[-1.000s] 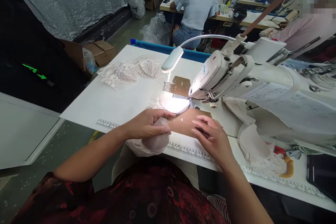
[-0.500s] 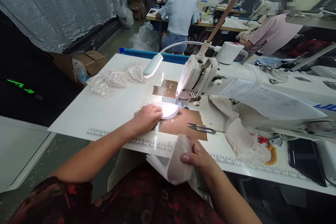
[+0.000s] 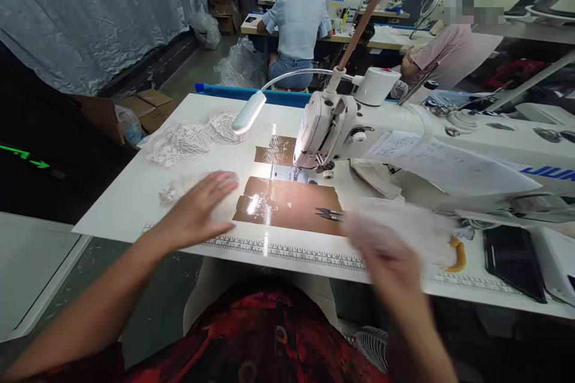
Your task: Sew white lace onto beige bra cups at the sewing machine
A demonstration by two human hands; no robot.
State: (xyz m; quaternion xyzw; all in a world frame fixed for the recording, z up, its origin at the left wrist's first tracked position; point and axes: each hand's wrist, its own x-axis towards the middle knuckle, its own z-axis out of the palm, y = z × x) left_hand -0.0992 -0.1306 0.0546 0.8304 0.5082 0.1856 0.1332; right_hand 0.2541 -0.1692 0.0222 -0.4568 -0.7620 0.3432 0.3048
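My left hand (image 3: 200, 209) lies low over the left of the white table, fingers apart. A crumpled white lace-edged piece (image 3: 173, 191) sits just beyond and partly under it; whether they touch is hidden. My right hand (image 3: 381, 245) is smeared by motion at the table's front right, beside the small black thread snips (image 3: 327, 214). Blurred white fabric (image 3: 413, 224) spreads around and beyond its fingers, and the grip cannot be made out. Ahead, the sewing machine's needle area (image 3: 296, 173) is lit, with bare brown tape (image 3: 287, 200) in front of it.
Two white lace cups (image 3: 179, 143) lie at the table's back left under a bendable lamp (image 3: 249, 112). On the right are an orange-yellow handle (image 3: 457, 254) and a black phone (image 3: 514, 263). A printed ruler (image 3: 287, 254) runs along the front edge. Co-workers (image 3: 300, 24) sit beyond.
My left hand has moved left off the white cup by the needle, which no longer shows there. My right hand has swung right with white fabric by it. The view has shifted slightly.
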